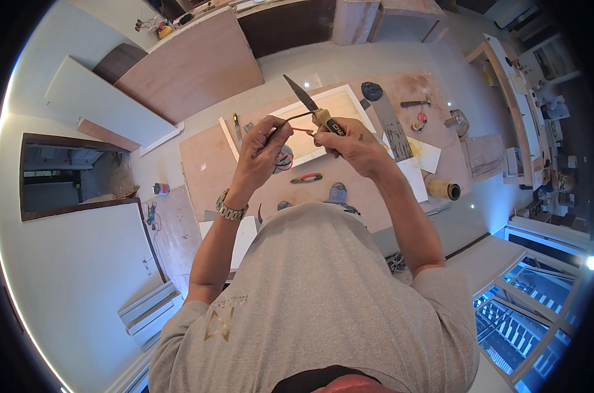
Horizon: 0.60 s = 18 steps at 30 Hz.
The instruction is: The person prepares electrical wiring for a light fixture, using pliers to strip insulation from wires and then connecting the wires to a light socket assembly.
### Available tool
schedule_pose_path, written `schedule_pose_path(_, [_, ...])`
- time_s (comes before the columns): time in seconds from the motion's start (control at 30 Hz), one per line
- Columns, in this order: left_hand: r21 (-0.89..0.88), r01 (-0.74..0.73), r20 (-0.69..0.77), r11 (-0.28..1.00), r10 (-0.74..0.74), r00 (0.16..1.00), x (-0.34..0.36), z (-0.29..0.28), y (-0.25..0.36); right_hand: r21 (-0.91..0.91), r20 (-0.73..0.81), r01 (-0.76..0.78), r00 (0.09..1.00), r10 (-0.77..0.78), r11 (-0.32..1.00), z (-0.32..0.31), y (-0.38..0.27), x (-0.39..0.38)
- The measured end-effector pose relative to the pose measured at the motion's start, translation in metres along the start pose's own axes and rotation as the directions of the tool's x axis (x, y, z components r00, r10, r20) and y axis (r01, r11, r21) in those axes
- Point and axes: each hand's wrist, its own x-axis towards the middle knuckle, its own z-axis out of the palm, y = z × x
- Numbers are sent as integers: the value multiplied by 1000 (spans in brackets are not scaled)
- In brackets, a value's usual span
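My left hand (264, 149), with a metal watch at its wrist, is closed on thin electrical wire. A black strand (299, 116) and a red strand (301, 130) stretch from its fingers toward the other hand. My right hand (361, 149) grips a knife (301, 93) by its tan and black handle, the dark pointed blade aimed up and to the left. Its thumb and fingers also meet the red strand's end, and the black strand passes by the blade's base. Below my left hand hangs a loop of red wire (284, 161); where it runs is partly hidden.
Pliers with red handles (306, 178) lie on a pinkish board (205, 157) near my feet. Beyond are a white-framed panel (342, 96), a screwdriver (236, 123), a hammer (414, 103), a dark plank (394, 131) and a yellow roll (444, 189). Large boards (192, 65) lean at the far left.
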Motion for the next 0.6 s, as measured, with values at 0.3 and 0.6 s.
schedule_pose_path(0.3, [-427,99,27,899,-96,995,1,18,-7,217,-12,2,1000,1,976,17,11,8])
schedule_pose_path(0.6, [-617,94,9,782,-112,994,6,16,-6,-68,-335,82,937,-100,994,4,56,18])
